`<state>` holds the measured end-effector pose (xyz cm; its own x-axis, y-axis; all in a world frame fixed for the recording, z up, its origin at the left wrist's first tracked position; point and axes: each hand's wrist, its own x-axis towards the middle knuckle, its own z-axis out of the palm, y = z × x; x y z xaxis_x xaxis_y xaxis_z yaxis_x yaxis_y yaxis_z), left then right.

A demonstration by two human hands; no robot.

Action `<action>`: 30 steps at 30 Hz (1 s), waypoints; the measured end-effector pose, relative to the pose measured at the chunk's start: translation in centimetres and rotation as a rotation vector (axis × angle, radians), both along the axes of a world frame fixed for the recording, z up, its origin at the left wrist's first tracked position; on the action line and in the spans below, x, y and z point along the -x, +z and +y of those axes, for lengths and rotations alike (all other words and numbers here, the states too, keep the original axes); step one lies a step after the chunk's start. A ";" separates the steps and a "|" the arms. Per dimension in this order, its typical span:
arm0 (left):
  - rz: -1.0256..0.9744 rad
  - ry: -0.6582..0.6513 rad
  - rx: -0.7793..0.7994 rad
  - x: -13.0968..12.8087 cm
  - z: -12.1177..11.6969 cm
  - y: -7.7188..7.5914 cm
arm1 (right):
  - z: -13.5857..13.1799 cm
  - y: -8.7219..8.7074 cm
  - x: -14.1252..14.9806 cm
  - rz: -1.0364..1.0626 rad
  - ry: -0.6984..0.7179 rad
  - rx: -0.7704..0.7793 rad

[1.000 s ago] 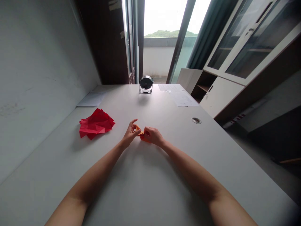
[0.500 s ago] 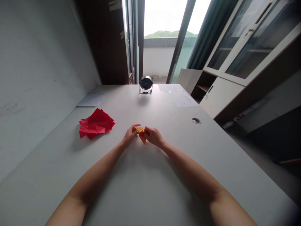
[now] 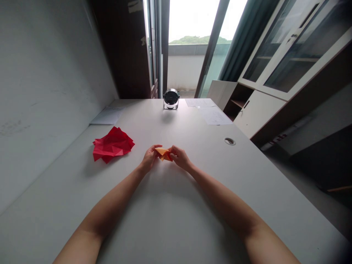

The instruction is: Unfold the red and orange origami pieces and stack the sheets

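Between my two hands is a small piece of folded orange paper (image 3: 163, 152), held just above the white table (image 3: 165, 212). My left hand (image 3: 150, 157) pinches its left end, with the index finger along the top edge. At the other end, my right hand (image 3: 179, 157) has thumb and fingers closed on the paper. Several creased flaps show in the middle; the ends are hidden by my fingers. Off to the left lies a loose pile of creased red paper (image 3: 112, 145).
A round black device on a metal stand (image 3: 171, 99) is at the table's far edge. White sheets (image 3: 214, 114) lie at the far right, and more papers (image 3: 106, 115) by the left wall. A round white ring (image 3: 229, 141) is set on the right side.
The orange paper has turned and its downward-pointing tip has swung up toward my right hand. My left hand has shifted slightly left.
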<state>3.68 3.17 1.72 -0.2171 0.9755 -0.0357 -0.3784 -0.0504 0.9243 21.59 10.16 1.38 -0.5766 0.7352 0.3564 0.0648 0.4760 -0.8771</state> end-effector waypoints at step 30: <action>0.042 -0.093 -0.073 0.0 0.1 -0.6 | -0.2 0.8 0.2 0.203 0.305 0.444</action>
<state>3.70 3.28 1.15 -0.1258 0.9911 0.0435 -0.3459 -0.0849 0.9344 21.36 9.98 2.14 -0.7383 0.6508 0.1774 -0.2084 0.0301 -0.9776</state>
